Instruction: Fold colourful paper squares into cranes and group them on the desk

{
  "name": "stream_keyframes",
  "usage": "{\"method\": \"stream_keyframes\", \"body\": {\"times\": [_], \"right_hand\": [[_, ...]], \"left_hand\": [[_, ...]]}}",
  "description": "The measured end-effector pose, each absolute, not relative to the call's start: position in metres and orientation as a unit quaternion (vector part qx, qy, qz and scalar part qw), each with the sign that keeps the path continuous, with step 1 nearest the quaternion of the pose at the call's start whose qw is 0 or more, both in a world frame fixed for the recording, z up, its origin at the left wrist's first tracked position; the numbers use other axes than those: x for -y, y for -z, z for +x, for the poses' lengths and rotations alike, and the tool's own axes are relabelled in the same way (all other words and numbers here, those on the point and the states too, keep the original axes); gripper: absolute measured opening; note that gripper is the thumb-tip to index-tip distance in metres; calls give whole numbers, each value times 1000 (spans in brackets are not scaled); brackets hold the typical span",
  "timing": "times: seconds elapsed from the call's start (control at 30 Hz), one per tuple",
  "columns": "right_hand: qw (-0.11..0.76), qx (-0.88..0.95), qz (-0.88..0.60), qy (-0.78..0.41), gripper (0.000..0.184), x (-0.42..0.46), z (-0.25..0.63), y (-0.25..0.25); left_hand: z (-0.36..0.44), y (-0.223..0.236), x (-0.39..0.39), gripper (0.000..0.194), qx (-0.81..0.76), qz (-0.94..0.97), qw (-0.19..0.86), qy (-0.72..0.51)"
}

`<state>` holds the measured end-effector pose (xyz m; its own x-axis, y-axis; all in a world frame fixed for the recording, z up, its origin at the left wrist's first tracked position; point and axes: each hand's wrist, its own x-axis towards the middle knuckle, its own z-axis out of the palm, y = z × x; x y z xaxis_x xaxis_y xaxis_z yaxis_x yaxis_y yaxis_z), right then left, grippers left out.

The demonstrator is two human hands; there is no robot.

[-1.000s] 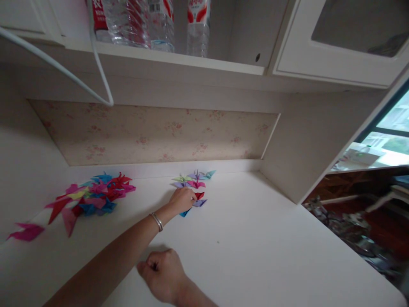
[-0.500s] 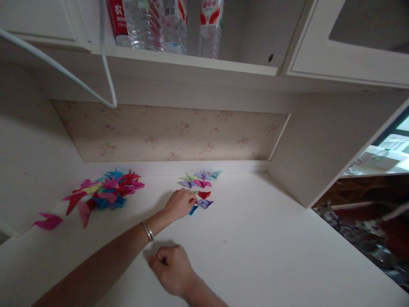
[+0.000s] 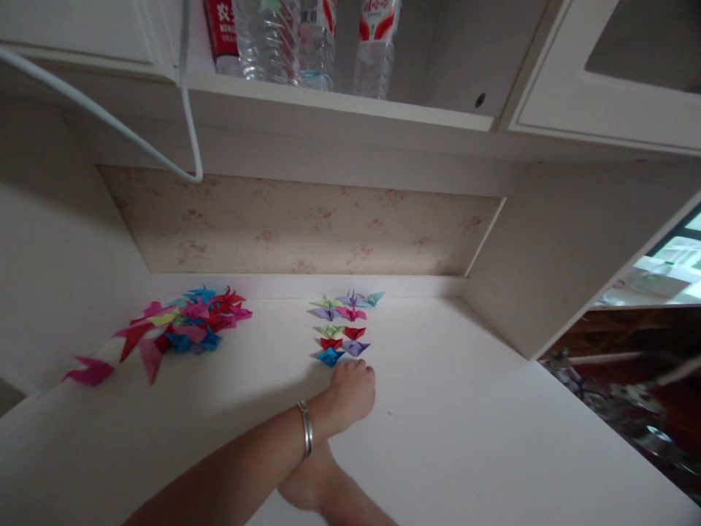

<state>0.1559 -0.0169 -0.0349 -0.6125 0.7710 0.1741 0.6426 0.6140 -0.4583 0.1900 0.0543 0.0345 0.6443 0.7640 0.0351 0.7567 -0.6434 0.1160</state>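
- Two bare hands over the white tabletop (image 3: 465, 438), and the left hand (image 3: 353, 394) is out in front, fingers curled under, a silvery bracelet (image 3: 306, 429) round its wrist!
- Is anything pinched in that left hand? Its back faces us and covers the fingertips, so I cannot tell.
- Just beyond its knuckles, look, sits a blue paper crane (image 3: 331, 356), with a lavender paper crane (image 3: 355, 348) right beside it, closest to the hand.
- Behind those two, more folded birds stand in short rows back towards the wall: a red crane (image 3: 355, 332), a pale green crane (image 3: 331, 332), a pink crane (image 3: 351, 313), and a teal crane (image 3: 374, 299) at the far right corner.
- The right hand (image 3: 307, 482) lies low, nearer the body, mostly tucked behind the left wrist; its fingers are hidden, so no call on its grip.
- Over on the left, a jumbled heap of cranes (image 3: 189, 334) in red, pink, blue and yellow, with one magenta crane (image 3: 90, 371) lying at its near end.
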Motion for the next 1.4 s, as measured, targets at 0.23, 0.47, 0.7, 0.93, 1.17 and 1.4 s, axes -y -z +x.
{"method": "stream_keyframes", "body": {"times": [0.23,0.47,0.7,0.93,1.17,1.4], "right_hand": [[246,865,-393,-192,34,21,159,32],[265,854,-398,-204,28,22,159,23],[271,852,-398,-207,26,23,160,18],[294,852,-389,-192,26,22,160,17],[250,845,-431,-192,16,24,160,11],[261,814,-467,-228,33,27,158,5]], "left_hand": [[198,-34,-67,27,-415,909,36,-25],[196,-26,-74,27,-433,901,24,-26],[195,-27,-74,27,-435,899,30,-39],[188,-37,-65,25,-415,905,60,-70],[132,-59,-56,32,-415,865,208,-189],[23,-14,-31,36,-575,668,356,-312]]}}
